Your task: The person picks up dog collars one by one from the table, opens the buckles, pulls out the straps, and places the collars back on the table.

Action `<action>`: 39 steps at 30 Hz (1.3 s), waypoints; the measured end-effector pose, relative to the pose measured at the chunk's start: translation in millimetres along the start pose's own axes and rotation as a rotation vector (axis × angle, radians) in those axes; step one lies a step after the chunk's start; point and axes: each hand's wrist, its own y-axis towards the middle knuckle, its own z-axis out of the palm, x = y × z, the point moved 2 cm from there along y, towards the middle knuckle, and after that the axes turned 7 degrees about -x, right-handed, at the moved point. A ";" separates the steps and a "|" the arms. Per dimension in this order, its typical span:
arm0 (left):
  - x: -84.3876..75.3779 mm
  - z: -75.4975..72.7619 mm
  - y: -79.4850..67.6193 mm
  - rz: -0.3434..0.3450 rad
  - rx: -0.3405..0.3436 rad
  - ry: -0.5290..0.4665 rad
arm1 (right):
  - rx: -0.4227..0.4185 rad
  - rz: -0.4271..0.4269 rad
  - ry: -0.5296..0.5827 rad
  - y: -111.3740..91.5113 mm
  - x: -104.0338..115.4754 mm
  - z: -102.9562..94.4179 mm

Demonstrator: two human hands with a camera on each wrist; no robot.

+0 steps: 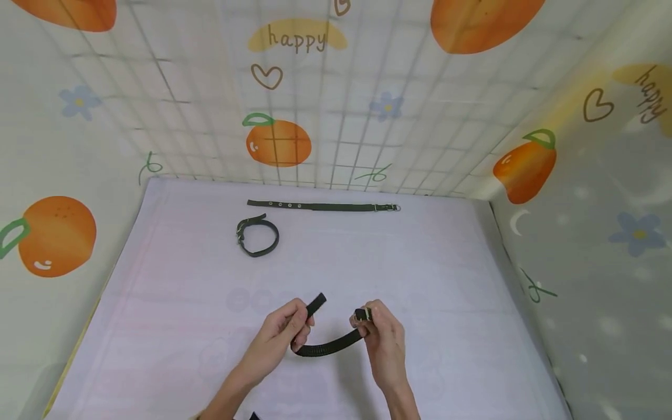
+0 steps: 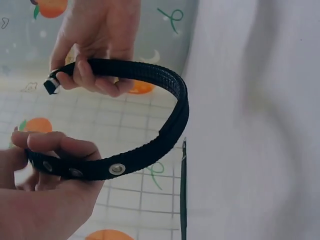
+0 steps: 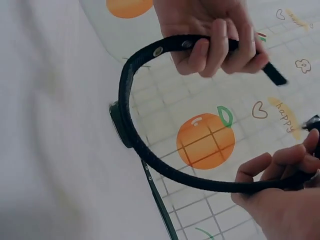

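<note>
A black collar with metal eyelets hangs in a curve between my two hands. My left hand pinches it near the plain end, whose tip sticks out past the fingers. In the left wrist view an eyelet shows just beyond that grip. My right hand holds the other end, where the metal buckle stands out at the fingertips. The plain tip and the buckle are apart. Fingers cover part of the strap at both ends.
Farther back on the white table lies a dark collar laid out straight. Left of centre is a collar fastened into a loop. A small dark thing shows at the near edge. Printed cloth walls stand around the table.
</note>
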 end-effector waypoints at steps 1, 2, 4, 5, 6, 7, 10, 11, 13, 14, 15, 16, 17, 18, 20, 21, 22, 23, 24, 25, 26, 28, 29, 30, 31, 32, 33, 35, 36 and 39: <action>-0.1 -2.0 0.9 -0.005 -0.026 -0.024 | -0.008 0.008 0.008 1.3 -0.5 -1.2; -0.2 -4.5 1.9 -0.007 -0.053 -0.051 | -0.024 0.033 0.021 2.6 -0.9 -2.5; 0.8 -11.2 4.0 -0.027 -0.116 -0.102 | -0.047 0.064 0.039 6.6 -3.4 -7.1; 1.5 -15.2 5.1 -0.039 -0.149 -0.129 | -0.055 0.078 0.039 8.8 -4.0 -9.7; 2.3 -19.4 6.6 -0.055 -0.186 -0.163 | -0.067 0.091 0.039 11.1 -4.6 -12.6; 3.7 -24.1 8.2 -0.075 -0.227 -0.201 | -0.081 0.102 0.036 13.4 -4.8 -15.9; 9.2 -39.9 14.2 -0.130 -0.360 -0.321 | -0.113 0.115 0.019 21.5 -4.5 -26.3; 11.1 -45.8 16.6 -0.146 -0.407 -0.358 | -0.128 0.113 0.016 24.8 -4.2 -29.5; 14.2 -58.4 21.5 -0.175 -0.495 -0.413 | -0.177 0.120 0.033 32.6 -4.3 -36.0; 15.0 -65.0 23.7 -0.185 -0.533 -0.431 | -0.200 0.124 0.044 37.3 -4.3 -39.1; 15.4 -71.8 25.7 -0.189 -0.564 -0.442 | -0.230 0.132 0.065 42.5 -4.7 -42.1; 15.1 -78.4 27.7 -0.188 -0.596 -0.455 | -0.259 0.142 0.089 48.0 -4.6 -44.9; 14.7 -85.0 29.7 -0.179 -0.621 -0.460 | -0.286 0.155 0.112 53.9 -4.8 -48.1; 13.9 -91.6 31.6 -0.167 -0.645 -0.461 | -0.313 0.169 0.144 60.3 -5.1 -51.3; 11.7 -103.7 35.5 -0.128 -0.680 -0.461 | -0.354 0.202 0.213 74.0 -5.7 -57.9; 10.9 -109.5 37.7 -0.107 -0.696 -0.457 | -0.374 0.220 0.256 81.1 -6.2 -61.2; 10.4 -114.8 40.0 -0.088 -0.710 -0.452 | -0.394 0.237 0.293 88.1 -6.9 -64.4; 10.4 -120.1 42.4 -0.071 -0.719 -0.438 | -0.414 0.251 0.331 94.9 -7.8 -67.4; 10.3 -125.1 44.8 -0.059 -0.726 -0.423 | -0.429 0.264 0.363 101.5 -8.9 -70.3; 10.7 -129.7 47.2 -0.049 -0.730 -0.406 | -0.442 0.275 0.381 107.8 -10.3 -73.3; 11.3 -134.1 49.8 -0.043 -0.733 -0.388 | -0.450 0.284 0.381 113.7 -11.4 -75.7; 12.6 -142.1 55.4 -0.047 -0.723 -0.349 | -0.448 0.276 0.321 124.6 -14.3 -79.9; 13.2 -146.0 58.4 -0.056 -0.710 -0.331 | -0.438 0.264 0.270 129.7 -15.8 -82.0; 13.5 -149.6 61.8 -0.071 -0.694 -0.317 | -0.428 0.252 0.217 134.8 -17.4 -84.2; 13.8 -153.1 65.4 -0.089 -0.675 -0.302 | -0.422 0.241 0.152 139.8 -18.7 -86.2; 14.1 -156.7 69.4 -0.108 -0.656 -0.292 | -0.415 0.227 0.082 145.0 -20.1 -88.2; 14.3 -160.5 73.6 -0.128 -0.635 -0.272 | -0.411 0.214 0.015 150.4 -21.7 -90.7; 15.2 -168.1 81.5 -0.162 -0.607 -0.204 | -0.413 0.209 -0.090 160.7 -24.5 -96.9; 15.5 -172.5 85.6 -0.171 -0.599 -0.158 | -0.420 0.222 -0.134 166.3 -25.9 -100.3; 15.3 -186.0 100.4 -0.160 -0.597 0.051 | -0.434 0.276 -0.220 185.1 -30.8 -111.9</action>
